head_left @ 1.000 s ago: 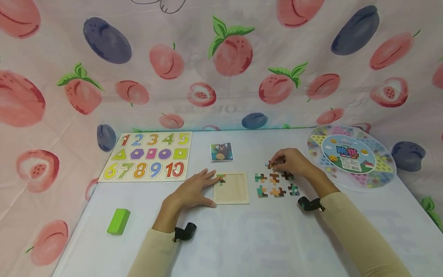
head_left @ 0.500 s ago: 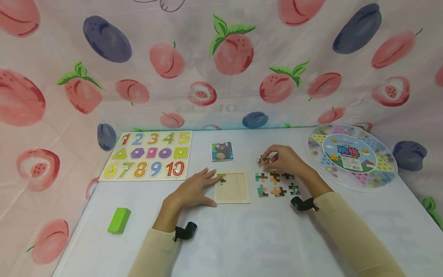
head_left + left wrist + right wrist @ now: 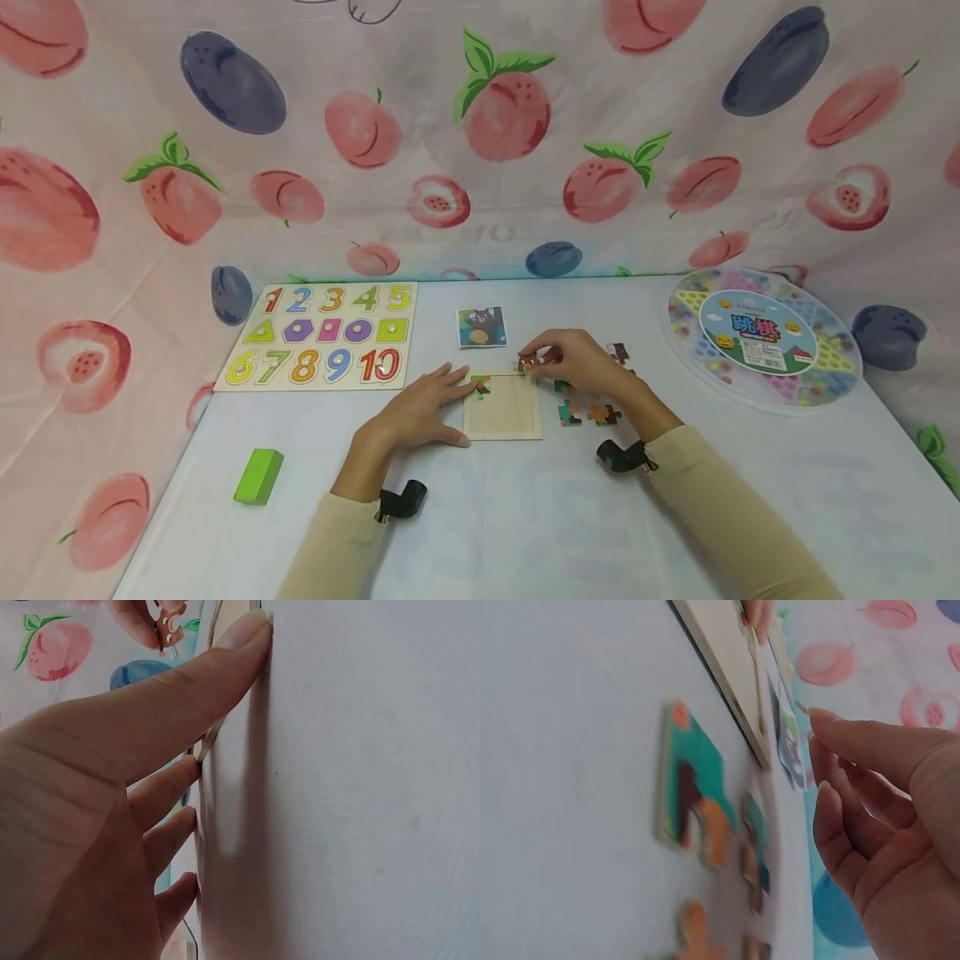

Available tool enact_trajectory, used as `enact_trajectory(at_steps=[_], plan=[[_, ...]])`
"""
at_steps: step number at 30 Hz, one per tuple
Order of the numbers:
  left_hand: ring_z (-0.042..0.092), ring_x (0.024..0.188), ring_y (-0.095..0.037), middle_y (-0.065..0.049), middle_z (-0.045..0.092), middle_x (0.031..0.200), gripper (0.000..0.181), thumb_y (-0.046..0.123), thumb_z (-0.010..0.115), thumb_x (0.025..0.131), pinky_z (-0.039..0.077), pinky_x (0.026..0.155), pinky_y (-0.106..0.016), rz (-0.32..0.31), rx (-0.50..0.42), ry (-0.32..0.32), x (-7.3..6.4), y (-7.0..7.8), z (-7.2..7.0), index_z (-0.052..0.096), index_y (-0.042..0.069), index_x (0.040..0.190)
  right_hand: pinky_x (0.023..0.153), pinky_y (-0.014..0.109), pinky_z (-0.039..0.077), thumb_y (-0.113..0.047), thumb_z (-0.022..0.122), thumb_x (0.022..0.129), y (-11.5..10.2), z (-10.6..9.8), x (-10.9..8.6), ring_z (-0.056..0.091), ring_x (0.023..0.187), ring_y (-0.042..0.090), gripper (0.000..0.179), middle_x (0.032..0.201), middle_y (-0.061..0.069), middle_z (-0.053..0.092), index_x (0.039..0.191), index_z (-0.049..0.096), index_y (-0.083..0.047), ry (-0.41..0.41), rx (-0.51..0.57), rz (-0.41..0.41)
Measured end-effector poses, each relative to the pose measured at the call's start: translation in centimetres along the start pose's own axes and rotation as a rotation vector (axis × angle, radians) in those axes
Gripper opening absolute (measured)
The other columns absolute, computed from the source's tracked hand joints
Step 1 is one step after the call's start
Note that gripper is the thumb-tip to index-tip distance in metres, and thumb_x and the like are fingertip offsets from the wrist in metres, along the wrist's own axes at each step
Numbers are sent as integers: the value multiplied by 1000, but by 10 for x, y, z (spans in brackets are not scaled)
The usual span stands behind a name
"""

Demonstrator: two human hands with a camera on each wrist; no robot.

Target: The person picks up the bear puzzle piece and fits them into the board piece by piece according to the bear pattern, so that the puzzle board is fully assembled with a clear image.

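My right hand (image 3: 576,360) pinches a brown jigsaw piece (image 3: 528,364) between thumb and fingertips, over the upper right corner of a small square wooden puzzle tray (image 3: 501,417). In the left wrist view the held jigsaw piece (image 3: 169,630) shows a brown face with pale markings. My left hand (image 3: 420,412) lies spread at the tray's left side, its thumb and fingertips touching the rim. One jigsaw piece (image 3: 482,385) sits in the tray's upper left corner, by the left index fingertip. Loose jigsaw pieces (image 3: 570,414) lie right of the tray, some hidden under my right hand and wrist.
Behind the tray lies a bear picture card (image 3: 482,327). A number and shape board (image 3: 318,337) is at the back left, a green block (image 3: 258,477) at front left. A round, clear-lidded game box (image 3: 757,333) stands at the back right. Fruit-printed cloth (image 3: 502,233) hangs behind the table.
My right hand has carried the brown jigsaw piece leftward from above the loose pieces to the tray's upper right corner. My left hand stays in place.
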State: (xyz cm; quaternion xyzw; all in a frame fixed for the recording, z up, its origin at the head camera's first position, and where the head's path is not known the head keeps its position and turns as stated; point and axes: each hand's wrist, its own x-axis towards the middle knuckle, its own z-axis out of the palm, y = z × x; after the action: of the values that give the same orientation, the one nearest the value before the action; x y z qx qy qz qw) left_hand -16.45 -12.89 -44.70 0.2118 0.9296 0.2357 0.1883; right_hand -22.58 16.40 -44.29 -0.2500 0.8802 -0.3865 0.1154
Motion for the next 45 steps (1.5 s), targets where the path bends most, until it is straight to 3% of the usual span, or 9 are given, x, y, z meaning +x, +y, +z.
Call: enact_trajectory(at_steps=[8, 15, 24, 35, 39, 45], plan=[[15, 163, -26, 4, 32, 169, 87, 40, 89, 76, 19, 133, -53, -3, 4, -5, 0, 0, 0, 49, 26, 152, 80, 24, 59, -16, 79, 89, -8, 17, 4, 68, 93, 12, 31, 118, 4, 71, 119, 75, -13, -26, -5, -31], [16, 162, -26, 3, 32, 169, 86, 40, 89, 76, 18, 133, -52, 2, 4, -1, -1, 1, -1, 50, 24, 151, 78, 23, 59, -16, 78, 90, -13, 28, 9, 71, 91, 11, 28, 120, 5, 74, 118, 75, -15, -58, 27, -33], [16, 162, -26, 4, 32, 169, 86, 41, 89, 76, 19, 132, -55, -3, -6, -6, 0, 1, -2, 50, 25, 151, 73, 19, 53, -19, 79, 89, -16, 37, 13, 67, 93, 12, 20, 118, 8, 76, 108, 80, -12, -42, -64, -63], [16, 162, -26, 3, 32, 169, 86, 41, 89, 76, 18, 133, -53, 3, -4, -4, -1, 0, -1, 51, 24, 151, 75, 24, 55, -16, 83, 85, -22, 41, 15, 64, 87, 11, 16, 106, 3, 74, 100, 81, -14, -26, -95, 9], [15, 163, -26, 3, 32, 169, 86, 41, 88, 76, 18, 133, -54, 5, -6, -7, -1, 0, -1, 50, 24, 151, 81, 28, 55, -19, 84, 84, -23, 41, 16, 66, 95, 14, 15, 106, 2, 76, 99, 82, -16, -24, -149, 26], [15, 162, -27, 2, 32, 169, 87, 42, 88, 77, 18, 133, -54, 15, 0, -10, 0, -1, -1, 49, 24, 152, 78, 28, 54, -19, 82, 86, -22, 42, 16, 64, 92, 15, 11, 109, 4, 72, 97, 82, -15, -24, -151, 26]])
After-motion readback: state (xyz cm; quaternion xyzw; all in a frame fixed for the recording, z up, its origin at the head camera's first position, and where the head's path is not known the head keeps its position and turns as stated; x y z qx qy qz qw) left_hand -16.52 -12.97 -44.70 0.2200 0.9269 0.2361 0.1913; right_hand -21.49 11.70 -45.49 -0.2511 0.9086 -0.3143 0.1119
